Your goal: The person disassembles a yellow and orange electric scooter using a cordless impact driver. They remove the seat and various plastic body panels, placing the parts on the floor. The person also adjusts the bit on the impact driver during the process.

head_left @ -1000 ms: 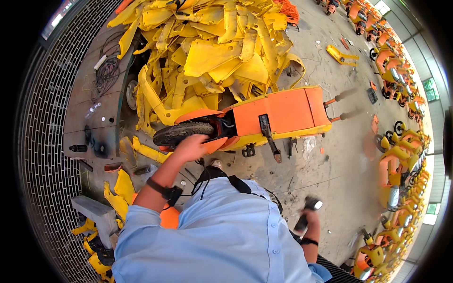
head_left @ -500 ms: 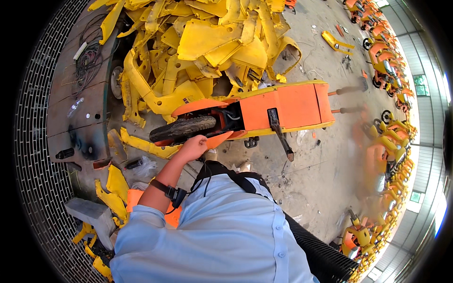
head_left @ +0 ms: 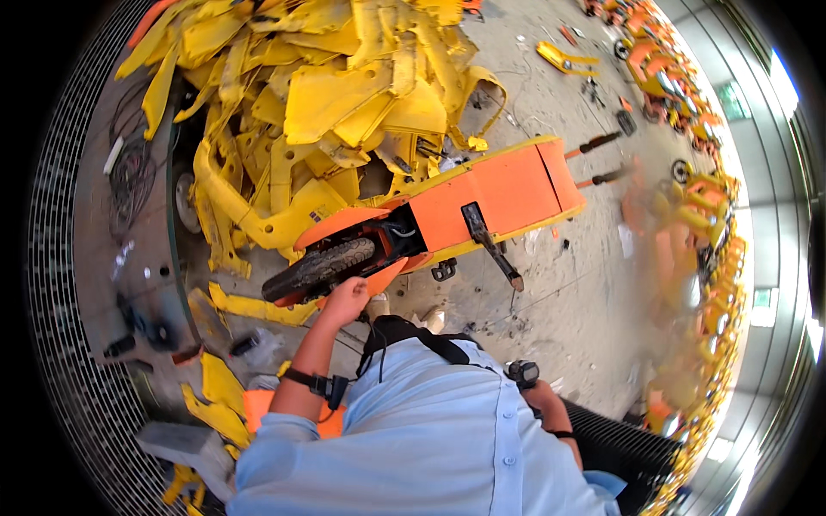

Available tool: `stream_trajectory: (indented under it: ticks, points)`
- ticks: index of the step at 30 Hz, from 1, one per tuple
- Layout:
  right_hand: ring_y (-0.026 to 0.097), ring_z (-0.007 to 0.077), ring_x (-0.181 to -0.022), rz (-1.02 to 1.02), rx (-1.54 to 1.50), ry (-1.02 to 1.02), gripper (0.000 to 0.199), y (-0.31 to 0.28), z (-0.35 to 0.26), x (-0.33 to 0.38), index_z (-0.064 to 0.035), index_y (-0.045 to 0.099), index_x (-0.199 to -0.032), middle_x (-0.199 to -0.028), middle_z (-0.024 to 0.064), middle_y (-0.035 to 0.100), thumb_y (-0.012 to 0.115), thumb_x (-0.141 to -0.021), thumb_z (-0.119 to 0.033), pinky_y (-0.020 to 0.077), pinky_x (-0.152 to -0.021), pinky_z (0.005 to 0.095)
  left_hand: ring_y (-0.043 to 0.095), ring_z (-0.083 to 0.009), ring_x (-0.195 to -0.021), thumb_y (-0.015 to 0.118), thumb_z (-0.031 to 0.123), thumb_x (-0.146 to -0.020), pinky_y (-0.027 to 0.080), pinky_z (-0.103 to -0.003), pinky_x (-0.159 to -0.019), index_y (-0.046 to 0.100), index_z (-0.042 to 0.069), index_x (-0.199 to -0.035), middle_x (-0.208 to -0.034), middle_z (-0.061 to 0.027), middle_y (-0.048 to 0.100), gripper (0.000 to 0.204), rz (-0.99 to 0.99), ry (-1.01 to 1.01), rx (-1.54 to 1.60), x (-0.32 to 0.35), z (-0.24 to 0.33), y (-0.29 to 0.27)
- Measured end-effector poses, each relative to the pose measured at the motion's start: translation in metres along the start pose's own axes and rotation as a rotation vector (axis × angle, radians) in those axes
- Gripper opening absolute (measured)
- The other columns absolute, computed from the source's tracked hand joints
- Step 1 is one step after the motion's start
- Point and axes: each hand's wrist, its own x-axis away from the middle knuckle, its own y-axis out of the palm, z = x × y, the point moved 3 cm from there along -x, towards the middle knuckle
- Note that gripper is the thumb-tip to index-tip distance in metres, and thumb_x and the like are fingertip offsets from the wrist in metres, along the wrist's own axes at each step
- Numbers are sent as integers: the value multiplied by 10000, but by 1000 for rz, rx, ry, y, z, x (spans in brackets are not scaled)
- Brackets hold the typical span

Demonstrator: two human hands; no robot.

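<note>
In front of me lies an orange-and-yellow electric scooter (head_left: 490, 202), tipped over, with a treaded black wheel (head_left: 318, 268) at its left end. A black stand bar (head_left: 492, 245) and a pedal (head_left: 443, 270) stick out from its body. My left hand (head_left: 348, 301) is closed on the edge of an orange side panel (head_left: 385, 277) beside the wheel. At my right side, my right hand (head_left: 542, 397) is bent round a dark, round-ended device (head_left: 522, 373), close to my waist. Its kind is unclear, and my shirt partly hides the hand.
A large heap of yellow body panels (head_left: 335, 103) rises behind the scooter. On the left stands a dark flat table (head_left: 95, 284) with coiled cables (head_left: 133, 176). Rows of orange and yellow scooters (head_left: 688, 129) line the right. Loose yellow panels (head_left: 222, 391) lie near my left elbow.
My right hand has come into view at my right side with the dark device. The left hand stays at the orange panel. The whole view has shifted and turned slightly.
</note>
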Motion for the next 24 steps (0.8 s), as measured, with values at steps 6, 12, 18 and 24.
stream_trajectory:
  ticks: [6, 12, 18, 24]
  points:
    - [719, 276, -792, -88, 142, 23, 313, 23, 55, -18, -5, 752, -947, -873, 166, 745, 782, -670, -148, 549, -723, 382, 674, -200, -952, 640, 174, -911, 529, -324, -850, 633, 1, -1179, -1026, -117, 697, 318, 42, -122, 164, 18, -59, 16]
    - [717, 242, -749, -326, -24, 214, 214, 21, 94, -37, -22, 768, -829, -827, 126, 746, 779, -676, -171, 550, -708, 376, 657, -163, -915, 652, 177, -906, 525, -306, -821, 646, 1, -1170, -1002, -87, 688, 317, 54, -98, 84, 20, -13, 26]
    - [721, 305, -871, -176, -88, 102, 316, 21, 128, -83, -3, 762, -925, -929, 189, 744, 740, -684, -207, 547, -777, 392, 674, -206, -959, 663, 193, -901, 531, -335, -846, 634, -12, -1198, -1075, -133, 700, 362, -36, 34, -144, 0, 47, 74]
    - [688, 354, -1030, -151, -295, 119, 457, 24, 201, -116, -8, 724, -1092, -1090, 222, 718, 759, -706, -251, 535, -870, 398, 650, -215, -985, 629, 238, -907, 510, -348, -879, 642, 6, -1223, -1088, -125, 695, 392, -401, -114, -200, -14, 103, 189]
